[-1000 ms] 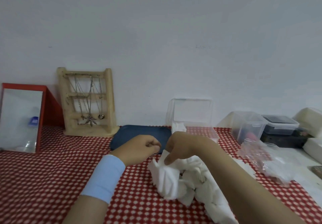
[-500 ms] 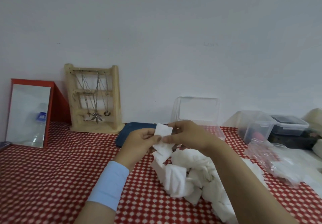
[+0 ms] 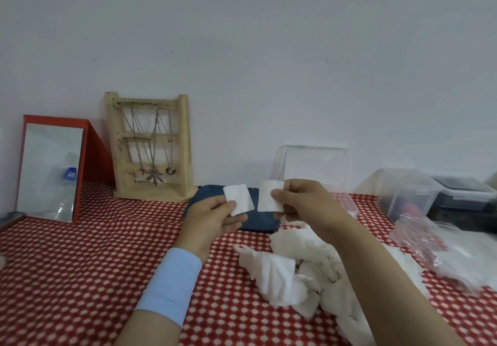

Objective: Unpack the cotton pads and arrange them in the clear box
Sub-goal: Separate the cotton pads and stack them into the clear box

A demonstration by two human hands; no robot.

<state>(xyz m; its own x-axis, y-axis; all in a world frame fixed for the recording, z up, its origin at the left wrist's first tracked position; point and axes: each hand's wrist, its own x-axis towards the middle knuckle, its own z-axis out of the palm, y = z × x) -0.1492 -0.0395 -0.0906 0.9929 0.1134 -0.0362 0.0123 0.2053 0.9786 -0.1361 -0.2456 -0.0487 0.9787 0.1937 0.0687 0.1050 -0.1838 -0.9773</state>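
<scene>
Head view: the left hand [image 3: 215, 216] pinches one cotton pad [image 3: 239, 199] and the right hand [image 3: 304, 203] pinches a second pad [image 3: 270, 196], each grip closed on its pad, just before the clear box [image 3: 314, 162]. The loose pile [image 3: 295, 270] (crumpled, overlapping) lies on the worktop [image 3: 80, 265]. Such light pinches could likely let a pad slip or go in creased.

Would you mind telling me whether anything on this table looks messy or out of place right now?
Yes: the cotton pads lie in a loose, tumbled heap on the checked tablecloth rather than in the clear box beyond it. The crumpled plastic bag sprawls to the right.
</scene>
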